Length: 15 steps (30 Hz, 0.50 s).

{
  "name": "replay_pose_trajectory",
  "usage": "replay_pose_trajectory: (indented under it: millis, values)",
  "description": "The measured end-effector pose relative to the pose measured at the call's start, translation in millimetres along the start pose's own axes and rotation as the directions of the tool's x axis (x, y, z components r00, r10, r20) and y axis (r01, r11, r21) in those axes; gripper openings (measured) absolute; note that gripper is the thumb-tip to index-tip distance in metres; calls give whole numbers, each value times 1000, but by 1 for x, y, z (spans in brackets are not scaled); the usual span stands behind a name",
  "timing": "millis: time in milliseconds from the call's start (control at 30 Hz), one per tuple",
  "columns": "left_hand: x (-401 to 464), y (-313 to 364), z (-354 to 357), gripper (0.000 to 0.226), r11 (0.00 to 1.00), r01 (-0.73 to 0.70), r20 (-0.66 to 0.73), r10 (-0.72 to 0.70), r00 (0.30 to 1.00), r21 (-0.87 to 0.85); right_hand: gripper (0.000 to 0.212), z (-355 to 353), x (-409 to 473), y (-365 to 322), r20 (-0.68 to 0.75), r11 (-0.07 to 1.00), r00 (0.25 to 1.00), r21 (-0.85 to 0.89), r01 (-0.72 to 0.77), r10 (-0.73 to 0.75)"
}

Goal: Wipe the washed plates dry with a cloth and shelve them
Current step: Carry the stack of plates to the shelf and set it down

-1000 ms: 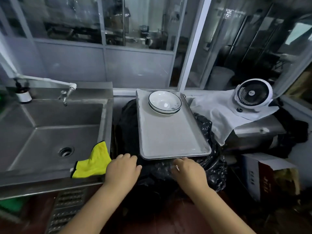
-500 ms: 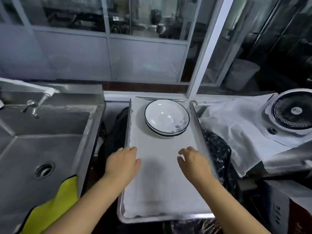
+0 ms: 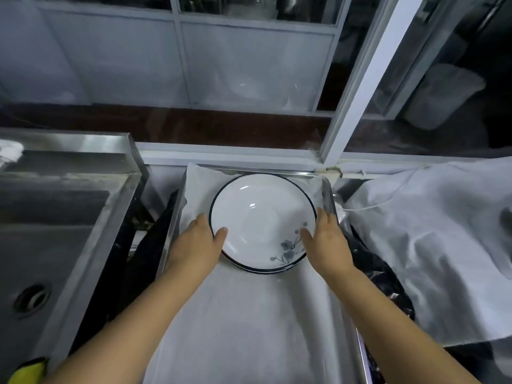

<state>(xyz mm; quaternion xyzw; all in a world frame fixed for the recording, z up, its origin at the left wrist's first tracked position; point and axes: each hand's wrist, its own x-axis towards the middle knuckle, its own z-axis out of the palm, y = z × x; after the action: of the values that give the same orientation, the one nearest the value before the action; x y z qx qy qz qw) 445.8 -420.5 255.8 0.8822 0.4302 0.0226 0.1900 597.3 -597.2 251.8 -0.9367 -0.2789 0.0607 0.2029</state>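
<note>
A stack of white plates (image 3: 260,214) with a dark rim and a blue flower print sits at the far end of a metal tray (image 3: 331,195) lined with white cloth. My left hand (image 3: 198,242) grips the stack's left edge, thumb over the rim of the top plate. On the right edge, my right hand (image 3: 325,239) does the same with its thumb on the rim near the flower print. A corner of the yellow cloth (image 3: 26,372) shows at the bottom left, on the sink's edge.
A steel sink (image 3: 55,245) with its drain (image 3: 32,299) lies left of the tray. White sheeting (image 3: 429,245) covers things on the right. Black plastic bags (image 3: 379,275) bulge beside the tray. A glazed partition (image 3: 249,65) rises behind.
Both hands moved forward from the tray's near edge to the plates and took hold of the stack's two sides. The view closed in on the tray.
</note>
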Motion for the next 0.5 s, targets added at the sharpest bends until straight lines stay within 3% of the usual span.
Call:
replay_pose_trajectory:
  millis: [100, 200, 300, 500]
  values:
    - [28, -2, 13, 44, 975, 140, 81, -128, 988, -172, 47, 10, 28, 7, 40, 990, 996, 111, -82, 78]
    - [45, -7, 26, 41, 941, 206, 150, -170, 974, -270, 31, 14, 48, 11, 118, 963, 974, 166, -211, 193]
    - [54, -11, 33, 30, 896, 248, 189, -189, 964, -369, 30, 18, 61, 13, 223, 936, 943, 196, -292, 248]
    - [52, -2, 31, 23, 879, 269, 194, -207, 959, -393, 20, 22, 66, 11, 251, 867, 912, 305, -393, 325]
